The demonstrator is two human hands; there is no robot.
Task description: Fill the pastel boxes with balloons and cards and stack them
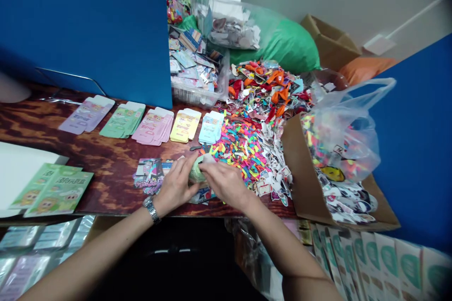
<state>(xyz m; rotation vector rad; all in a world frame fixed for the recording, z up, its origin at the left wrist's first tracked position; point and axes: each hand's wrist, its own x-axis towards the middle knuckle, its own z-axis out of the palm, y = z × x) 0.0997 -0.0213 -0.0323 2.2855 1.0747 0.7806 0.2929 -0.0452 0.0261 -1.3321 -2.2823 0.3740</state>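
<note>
Packet: green-and-white packet (196, 174) between both hands, near the wooden bench's (106, 183) front edge
Left grip: left hand (175, 187) closed on it
Right grip: right hand (226, 184) closed over it

pastel boxes (185, 125), print unreadably small

A cramped packing workroom: a wood-grain table (102, 164) carries rows of flat printed paper boxes (151, 124) sorted by colour, with heaps of loose stickers (271, 183) toward its far right corner. A cardboard carton (300, 174) and a plastic bag (348, 124) sit at its right end, between blue partition panels (84, 28).
</note>
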